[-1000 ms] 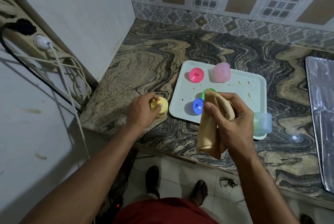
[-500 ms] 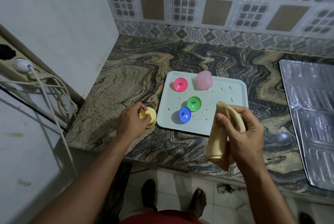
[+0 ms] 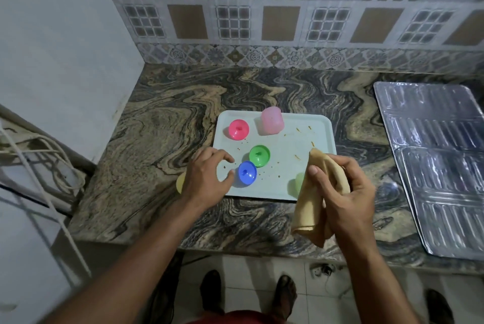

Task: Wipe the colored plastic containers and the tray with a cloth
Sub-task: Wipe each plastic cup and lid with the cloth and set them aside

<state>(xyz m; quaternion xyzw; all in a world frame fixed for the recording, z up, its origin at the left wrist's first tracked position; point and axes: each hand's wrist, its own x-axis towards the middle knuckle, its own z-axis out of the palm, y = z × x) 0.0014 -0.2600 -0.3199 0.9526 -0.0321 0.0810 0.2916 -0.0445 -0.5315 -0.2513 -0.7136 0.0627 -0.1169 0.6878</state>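
Observation:
A pale tray (image 3: 303, 124) lies on the marble counter, with crumbs on it. On it stand a pink lid (image 3: 238, 129), a green lid (image 3: 259, 155), a blue lid (image 3: 247, 174) and an upturned pink container (image 3: 271, 120). A green container (image 3: 298, 183) shows partly behind the cloth. My left hand (image 3: 207, 177) hovers open over the tray's left edge, fingers spread close to the blue lid. A yellow container (image 3: 180, 181) sits on the counter, mostly hidden under that hand. My right hand (image 3: 343, 190) grips a bunched tan cloth (image 3: 311, 206) over the tray's near right corner.
A ribbed metal sheet (image 3: 440, 166) covers the counter at the right. A white wall closes the left side and a tiled wall the back. Cables (image 3: 47, 161) hang at the far left. The counter's front edge runs just below my hands.
My left hand has let go of the yellow container and moved right over the tray's edge toward the blue lid. The right hand still holds the cloth.

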